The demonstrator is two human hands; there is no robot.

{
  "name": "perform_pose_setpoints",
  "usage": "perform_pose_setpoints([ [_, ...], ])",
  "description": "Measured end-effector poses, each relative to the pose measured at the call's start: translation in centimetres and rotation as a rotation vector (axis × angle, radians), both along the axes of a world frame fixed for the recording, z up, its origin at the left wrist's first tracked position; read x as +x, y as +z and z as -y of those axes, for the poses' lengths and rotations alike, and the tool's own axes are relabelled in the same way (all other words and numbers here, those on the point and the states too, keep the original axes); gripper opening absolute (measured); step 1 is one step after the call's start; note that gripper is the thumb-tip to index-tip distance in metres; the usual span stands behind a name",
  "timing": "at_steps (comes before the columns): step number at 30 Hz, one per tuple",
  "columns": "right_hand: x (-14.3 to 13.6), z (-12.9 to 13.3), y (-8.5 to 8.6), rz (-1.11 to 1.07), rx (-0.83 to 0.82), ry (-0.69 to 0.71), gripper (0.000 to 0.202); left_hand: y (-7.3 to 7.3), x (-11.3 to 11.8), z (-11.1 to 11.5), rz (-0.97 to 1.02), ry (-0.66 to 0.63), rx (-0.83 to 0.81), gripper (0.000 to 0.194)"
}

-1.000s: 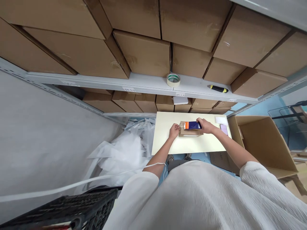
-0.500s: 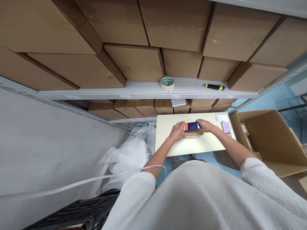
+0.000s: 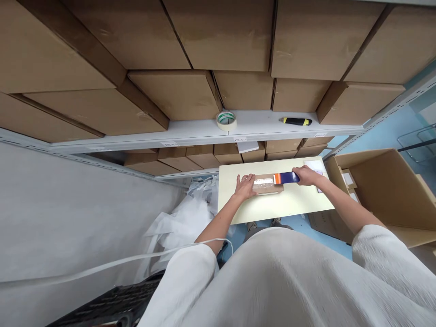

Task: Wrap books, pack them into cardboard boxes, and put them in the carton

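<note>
A small cardboard box (image 3: 267,190) lies on the pale yellow tabletop (image 3: 235,211). My left hand (image 3: 245,186) grips the left end of this box, fingers over its top and thumb near the front. In my right hand (image 3: 305,175) is a dark blue and orange tape dispenser (image 3: 288,177), its orange end at the box's right part. A shiny strip of clear tape (image 3: 264,181) runs along the top of the box from my left hand to the dispenser. The right fingers are wrapped round the dispenser's far end.
A roll of masking tape (image 3: 226,120) and a yellow-black utility knife (image 3: 295,121) lie on the shelf (image 3: 190,128) among large cartons. On the right stands an open carton (image 3: 391,190). White plastic wrapping (image 3: 184,213) is heaped left of the table. A white cable (image 3: 136,258) crosses my left arm.
My right hand has drawn the tape dispenser rightward along the box, and a shiny tape strip now shows on top. My left hand stays at the box's left end.
</note>
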State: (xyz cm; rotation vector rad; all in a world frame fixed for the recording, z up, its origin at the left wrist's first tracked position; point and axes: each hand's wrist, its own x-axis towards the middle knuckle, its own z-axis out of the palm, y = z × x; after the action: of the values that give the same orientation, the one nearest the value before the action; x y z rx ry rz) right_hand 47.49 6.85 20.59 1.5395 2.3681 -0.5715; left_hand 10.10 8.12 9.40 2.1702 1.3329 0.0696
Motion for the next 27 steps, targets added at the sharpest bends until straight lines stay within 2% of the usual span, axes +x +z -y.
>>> perform_pose_setpoints([
  [5, 7.8, 1.8, -1.7, 0.03, -0.017, -0.076, 0.029, 0.3, 0.0, 0.0, -0.046, -0.01, -0.015, 0.106],
  [7, 9.4, 2.2, -2.4, 0.025, -0.021, -0.101, 0.03, 0.5, 0.2, -0.1, -0.07, -0.018, -0.024, 0.105],
  [10, 10.2, 2.4, -3.4, 0.005, -0.025, -0.13, 0.031, 0.7, 0.4, -0.1, -0.093, -0.014, -0.038, 0.104],
  [17, 8.6, 1.8, -4.6, 0.059, -0.046, -0.096, 0.038, 0.5, 0.5, -0.4, -0.091, 0.014, -0.08, 0.106],
  [22, 5.2, 0.6, -5.5, 0.113, -0.069, -0.114, 0.048, 0.0, 0.4, -0.4, -0.051, 0.035, -0.097, 0.108],
  [27, 2.0, -1.7, -6.2, 0.158, -0.117, -0.127, 0.055, -0.3, 0.4, -0.5, 0.002, 0.031, -0.101, 0.111],
])
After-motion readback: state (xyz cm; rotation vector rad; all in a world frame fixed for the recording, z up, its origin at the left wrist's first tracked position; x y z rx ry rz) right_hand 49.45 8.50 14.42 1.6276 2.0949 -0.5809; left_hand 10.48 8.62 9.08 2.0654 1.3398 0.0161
